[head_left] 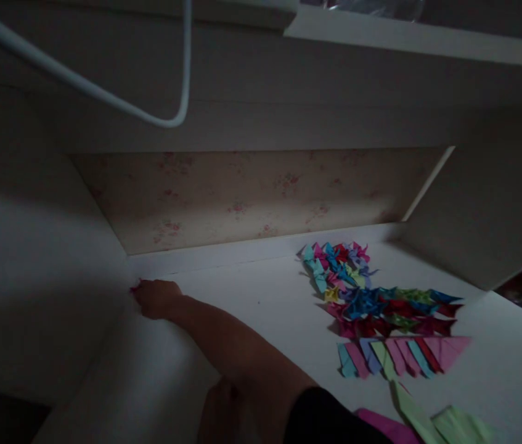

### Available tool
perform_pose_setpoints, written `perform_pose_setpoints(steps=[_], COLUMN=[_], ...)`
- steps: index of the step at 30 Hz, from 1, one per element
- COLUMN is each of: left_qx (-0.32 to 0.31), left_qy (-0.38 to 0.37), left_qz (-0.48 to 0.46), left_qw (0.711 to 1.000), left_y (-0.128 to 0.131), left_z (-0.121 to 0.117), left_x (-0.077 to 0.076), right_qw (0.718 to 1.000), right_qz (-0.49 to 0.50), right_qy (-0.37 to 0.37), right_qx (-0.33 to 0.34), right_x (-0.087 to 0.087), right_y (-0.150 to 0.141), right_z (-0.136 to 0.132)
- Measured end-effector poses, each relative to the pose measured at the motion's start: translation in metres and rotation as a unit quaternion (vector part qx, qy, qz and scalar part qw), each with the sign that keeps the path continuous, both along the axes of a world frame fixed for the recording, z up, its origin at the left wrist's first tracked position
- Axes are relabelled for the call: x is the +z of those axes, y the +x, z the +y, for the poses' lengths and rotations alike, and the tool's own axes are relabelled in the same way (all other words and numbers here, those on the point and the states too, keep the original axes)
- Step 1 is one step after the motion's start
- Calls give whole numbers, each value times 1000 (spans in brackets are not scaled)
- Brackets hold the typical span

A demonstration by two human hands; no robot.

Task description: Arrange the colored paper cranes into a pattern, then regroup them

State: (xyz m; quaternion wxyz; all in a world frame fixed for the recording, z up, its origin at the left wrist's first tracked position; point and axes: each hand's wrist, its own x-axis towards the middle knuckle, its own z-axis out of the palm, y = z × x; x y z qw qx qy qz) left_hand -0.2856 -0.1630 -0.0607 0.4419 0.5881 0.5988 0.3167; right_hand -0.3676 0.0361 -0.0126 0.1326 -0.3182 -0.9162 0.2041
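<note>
My right hand (159, 299) stretches across the white desktop to its far left corner. Its fingers are closed on a small pink folded paper piece (135, 287), of which only pointed tips show. Below the right forearm, my left hand (220, 407) appears dimly at the bottom edge, its fingers hidden by shadow and the arm. Away to the right stand rows of colourful origami cranes (367, 302), the back ones in lighter colours. In front of them lies a row of overlapping folded paper strips (408, 357).
Green folded paper (461, 425) and a magenta sheet (387, 425) lie at the front right. A white cable (117, 102) hangs at upper left. An overhead shelf (403, 43) and side panels enclose the desktop (251, 308), with flowered wallpaper (261, 197) behind.
</note>
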Motion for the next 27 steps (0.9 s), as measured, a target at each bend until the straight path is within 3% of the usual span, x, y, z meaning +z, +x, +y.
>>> perform_pose_setpoints(steps=[3, 7, 11, 14, 17, 21, 24, 27], left_qx=[-27, 7, 24, 34, 41, 56, 61, 82], left_qy=[0, 36, 44, 50, 58, 54, 59, 71], left_qz=[-18, -3, 6, 20, 44, 79, 94, 110], left_qw=[999, 999, 999, 998, 997, 994, 992, 988], left_y=[6, 7, 6, 7, 9, 13, 15, 18], left_z=[-12, -9, -10, -12, -14, -15, -16, -19], left_x=[-2, -8, -14, -15, -14, -13, -13, -13], right_qw=[999, 992, 977, 950, 913, 875, 853, 839], right_qz=[-2, 79, 169, 216, 209, 201, 175, 141], right_qy=[53, 92, 16, -31, 5, 38, 62, 79], right_qx=[3, -29, -128, -222, -350, -439, -487, -520], right_x=[7, 13, 20, 25, 30, 34, 31, 20], right_y=[50, 142, 251, 342, 435, 542, 598, 632], right_z=[-24, -61, -90, -105, -119, -134, -138, -133])
